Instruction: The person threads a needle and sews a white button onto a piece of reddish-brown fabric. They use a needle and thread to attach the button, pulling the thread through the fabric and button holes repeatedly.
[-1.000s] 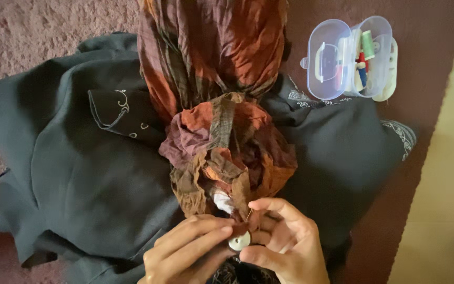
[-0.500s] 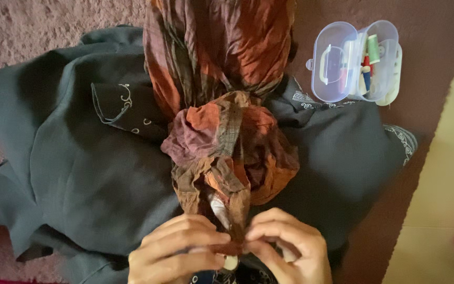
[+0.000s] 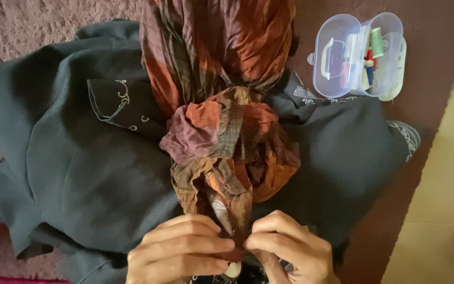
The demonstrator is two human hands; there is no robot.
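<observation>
As the scarf [image 3: 222, 142] runs lengthwise toward twelve o'clock, the left hand [image 3: 179, 255] and right hand [image 3: 290, 252] pinch its near end, equally close.

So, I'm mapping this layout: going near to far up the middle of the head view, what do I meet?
The two hands (left hand, right hand) → bunched rust-and-brown scarf lying on dark grey garment; clear plastic sewing box lies far right.

Soft, even daylight, no glare — shadows faint in the folds, focus sharp, slight blur at the right edge.
</observation>
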